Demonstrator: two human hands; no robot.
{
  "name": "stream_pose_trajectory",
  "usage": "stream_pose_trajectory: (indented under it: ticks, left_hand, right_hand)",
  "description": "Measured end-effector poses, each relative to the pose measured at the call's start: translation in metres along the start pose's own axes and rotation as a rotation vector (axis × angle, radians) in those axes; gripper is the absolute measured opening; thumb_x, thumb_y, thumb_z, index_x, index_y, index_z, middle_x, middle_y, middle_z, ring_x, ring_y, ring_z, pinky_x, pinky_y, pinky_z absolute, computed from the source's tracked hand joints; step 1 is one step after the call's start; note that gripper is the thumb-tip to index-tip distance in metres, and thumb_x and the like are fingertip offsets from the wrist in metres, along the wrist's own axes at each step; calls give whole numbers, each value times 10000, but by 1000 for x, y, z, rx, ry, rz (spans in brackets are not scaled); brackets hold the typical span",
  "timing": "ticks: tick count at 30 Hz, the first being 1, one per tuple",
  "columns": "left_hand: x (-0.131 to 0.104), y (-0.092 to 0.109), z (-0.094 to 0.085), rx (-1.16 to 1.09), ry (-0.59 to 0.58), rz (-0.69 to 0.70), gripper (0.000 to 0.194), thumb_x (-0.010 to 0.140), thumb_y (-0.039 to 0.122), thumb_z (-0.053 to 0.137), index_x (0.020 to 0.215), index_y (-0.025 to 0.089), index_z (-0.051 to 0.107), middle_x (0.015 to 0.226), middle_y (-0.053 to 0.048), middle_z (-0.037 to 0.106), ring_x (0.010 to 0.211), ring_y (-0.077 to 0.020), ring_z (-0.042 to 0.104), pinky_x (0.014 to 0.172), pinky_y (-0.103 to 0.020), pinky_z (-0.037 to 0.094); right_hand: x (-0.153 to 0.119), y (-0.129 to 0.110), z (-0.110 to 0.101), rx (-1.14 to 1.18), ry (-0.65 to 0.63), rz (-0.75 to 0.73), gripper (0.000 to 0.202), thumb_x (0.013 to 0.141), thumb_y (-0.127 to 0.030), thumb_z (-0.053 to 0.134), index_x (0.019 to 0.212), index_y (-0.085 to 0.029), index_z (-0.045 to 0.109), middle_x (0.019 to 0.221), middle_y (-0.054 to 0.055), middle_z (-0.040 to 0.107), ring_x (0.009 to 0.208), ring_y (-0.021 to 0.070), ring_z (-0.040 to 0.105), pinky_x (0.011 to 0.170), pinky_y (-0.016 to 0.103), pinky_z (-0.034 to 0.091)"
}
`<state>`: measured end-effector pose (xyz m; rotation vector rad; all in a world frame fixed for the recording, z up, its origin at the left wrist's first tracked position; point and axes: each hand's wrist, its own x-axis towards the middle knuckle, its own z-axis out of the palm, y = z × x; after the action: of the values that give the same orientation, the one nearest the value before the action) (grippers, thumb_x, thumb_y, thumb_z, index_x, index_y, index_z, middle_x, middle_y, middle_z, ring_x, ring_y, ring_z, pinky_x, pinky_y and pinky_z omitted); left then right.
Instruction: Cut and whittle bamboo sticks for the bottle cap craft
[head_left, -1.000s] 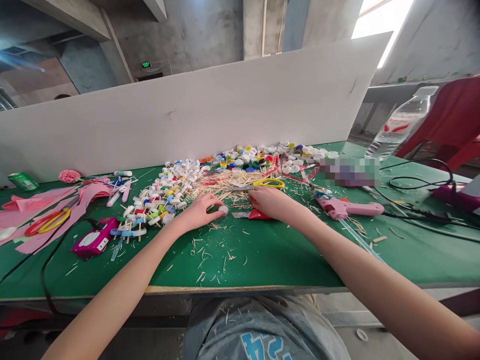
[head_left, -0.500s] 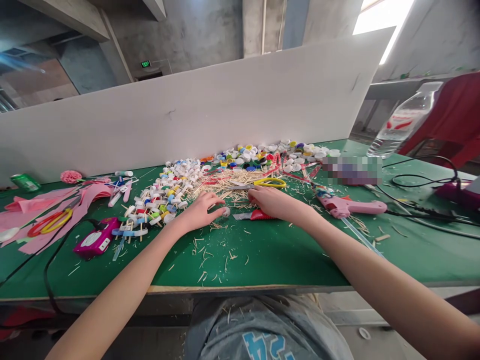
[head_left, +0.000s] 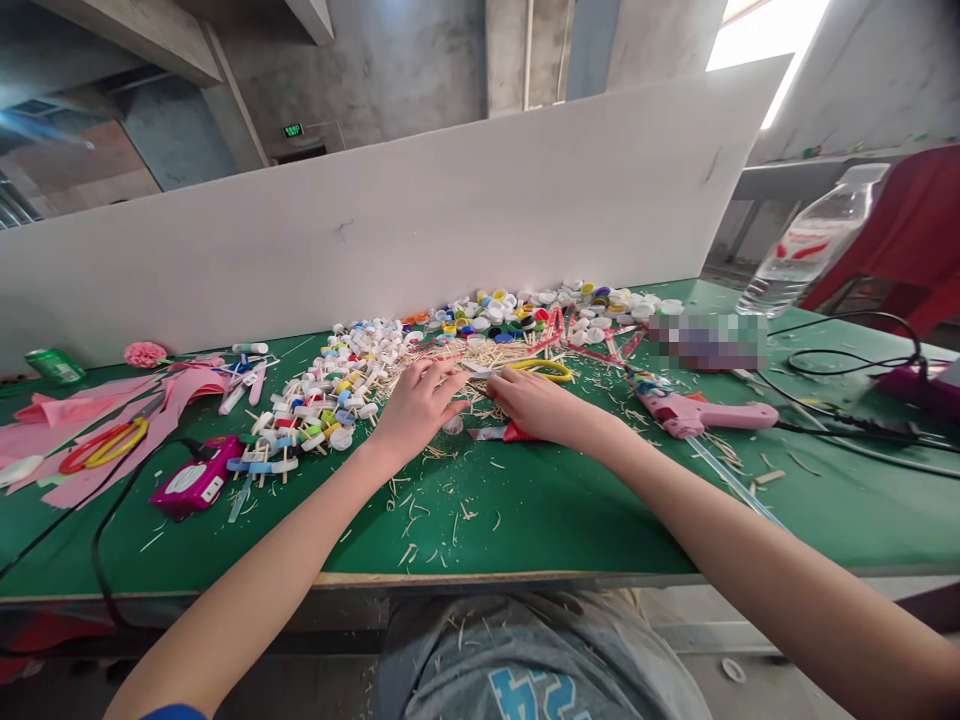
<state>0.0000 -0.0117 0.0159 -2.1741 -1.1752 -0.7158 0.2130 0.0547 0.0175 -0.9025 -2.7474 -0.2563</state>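
Note:
My left hand (head_left: 418, 408) lies over the near edge of a heap of thin wooden sticks (head_left: 501, 354), fingers stretched forward and thumb apart. Under its thumb sits a clear round cap (head_left: 453, 425) on the table. My right hand (head_left: 534, 402) is beside it, fingers bent down and closed at the sticks; whatever may be in them is hidden. Just beyond that hand are scissors with yellow handles (head_left: 559, 367), their blades reaching toward the left hand. A red utility knife (head_left: 514, 432), blade out to the left, is partly covered by the right hand.
Many bottle caps, some with sticks (head_left: 330, 395), spread left and behind. A pink glue gun (head_left: 705, 413) lies right, a water bottle (head_left: 810, 240) beyond. At left are a magenta power block (head_left: 196, 478), pink sheets (head_left: 90, 405) and red-yellow scissors (head_left: 112, 443). A white panel (head_left: 420, 230) stands behind.
My left hand has moved forward and slightly right, onto the stick heap, its fingers extending. My right hand has shifted slightly left, its fingertips nearer the left hand.

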Motion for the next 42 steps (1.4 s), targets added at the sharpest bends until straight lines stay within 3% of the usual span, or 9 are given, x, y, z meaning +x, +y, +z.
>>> stream_pose_trajectory:
  ticks: [8,12,17,20,24,29,33,36,42]
  left_hand:
    - [6,-3,-5,310,106,194,218,902,77,468,956,204,638,1082,-73,600,1061,-231,481,925,-383,394]
    - [7,-10,-16,289,204,93,223,918,108,462,984,228,638,1028,-67,611,1062,-236,474,930,-402,387]
    - [5,-9,-13,46,244,-68,133,922,224,519,953,234,648,955,-56,612,1010,-226,465,878,-391,429]
    - [1,-7,-3,-151,208,-110,139,923,273,524,944,222,652,918,-46,604,962,-201,463,847,-364,456]
    - [-2,-5,6,-312,68,-121,172,928,309,512,929,202,646,941,-46,608,969,-192,480,878,-374,449]
    - [1,1,0,-485,-44,-173,203,942,325,474,925,196,630,939,-48,632,932,-183,536,837,-344,449]
    - [2,3,-4,-618,-97,-380,250,940,349,450,845,177,604,771,-34,617,667,-147,525,579,-270,404]
    - [-2,1,-4,-632,-100,-455,289,942,401,422,799,185,548,638,-12,542,549,-131,460,504,-269,340]
    - [-7,-1,-4,-660,-159,-424,317,976,454,307,825,216,452,687,-24,529,607,-155,508,569,-299,387]
  right_hand:
    - [1,-3,-1,186,3,20,249,976,-264,331,1055,-174,550,972,115,568,806,211,575,718,322,406]
    - [1,-3,-14,411,44,133,272,976,-358,335,1106,-211,524,1010,87,576,759,175,556,688,300,407]
    - [4,-8,-28,811,114,299,312,955,-491,333,929,-223,491,664,-27,462,570,132,412,546,265,329]
    - [7,-11,-30,934,202,321,313,962,-461,315,788,-225,426,625,-41,400,552,117,376,544,266,318]
    - [11,-18,-36,751,321,269,284,959,-386,361,724,-227,354,607,-45,371,548,108,326,542,271,266]
    - [27,-41,-55,519,244,138,246,966,-331,368,748,-218,385,636,-21,431,562,105,344,557,288,241]
    - [44,-61,-63,539,212,70,269,970,-335,376,732,-212,403,693,0,479,621,113,384,589,287,252]
    - [55,-66,-61,630,211,93,310,977,-378,363,717,-213,399,662,-8,459,619,114,376,601,282,268]
    - [84,-64,-59,744,257,228,446,987,-475,298,652,-204,415,593,-12,430,563,108,369,579,281,285]
